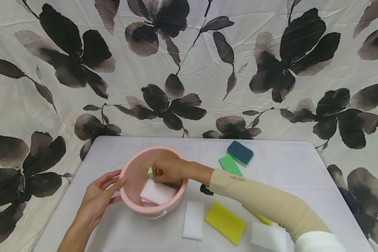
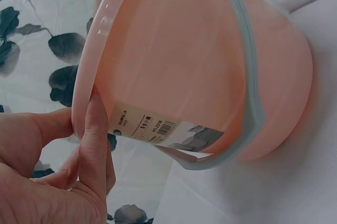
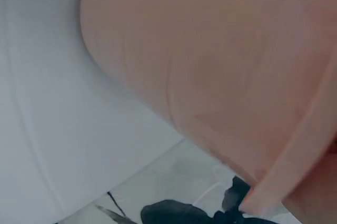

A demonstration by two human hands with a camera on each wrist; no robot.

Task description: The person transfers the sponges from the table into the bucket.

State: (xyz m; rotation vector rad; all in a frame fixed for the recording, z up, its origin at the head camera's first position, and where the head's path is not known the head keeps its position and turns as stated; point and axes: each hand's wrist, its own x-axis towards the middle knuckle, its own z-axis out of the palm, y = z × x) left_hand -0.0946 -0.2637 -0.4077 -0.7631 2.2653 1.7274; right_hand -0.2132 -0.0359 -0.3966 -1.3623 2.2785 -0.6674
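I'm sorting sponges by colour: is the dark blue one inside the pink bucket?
No, the dark blue sponge lies on the white table beside a bright green sponge, outside the pink bucket.

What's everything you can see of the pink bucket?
The pink bucket looks like smooth plastic, round and open-topped, with a pale handle lowered against its side and a printed label. It stands upright on the white table, sponges inside. The left hand pinches its rim; the right hand reaches in; I can't tell whether it touches the bucket.
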